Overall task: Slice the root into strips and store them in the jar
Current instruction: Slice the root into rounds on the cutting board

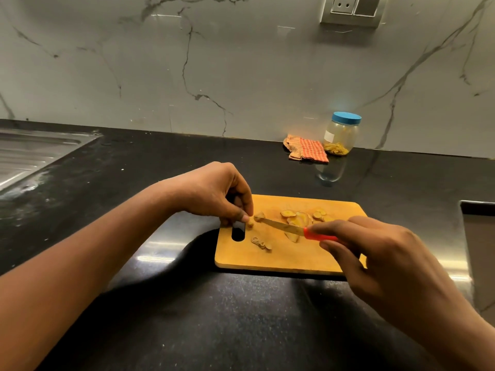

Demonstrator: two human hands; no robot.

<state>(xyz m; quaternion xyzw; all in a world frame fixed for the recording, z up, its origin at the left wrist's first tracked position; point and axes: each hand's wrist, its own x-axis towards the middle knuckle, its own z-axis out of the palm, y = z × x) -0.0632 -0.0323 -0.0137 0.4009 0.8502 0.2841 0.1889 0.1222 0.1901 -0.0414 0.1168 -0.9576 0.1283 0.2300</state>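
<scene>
The left grip (214, 194) pinches a small yellow root piece (250, 224) on the wooden cutting board (294, 259); the right grip (375, 253) holds a red-handled knife (281, 226). The blue-lidded clear plastic jar (341, 136) stands well behind on the black surface (241, 317).

We see: checked cloth (306, 149) right of centre on black counter (241, 317) | steel sink (32, 156) far left | wall socket (351, 9) upper right

1. Dim, warm light fell from above; white glare streaked the black countertop (158, 250) at centre.
2. A bluish flare hazed the jar (341, 135) at right.
3. Wide-angle distortion bent the frame edges.
</scene>
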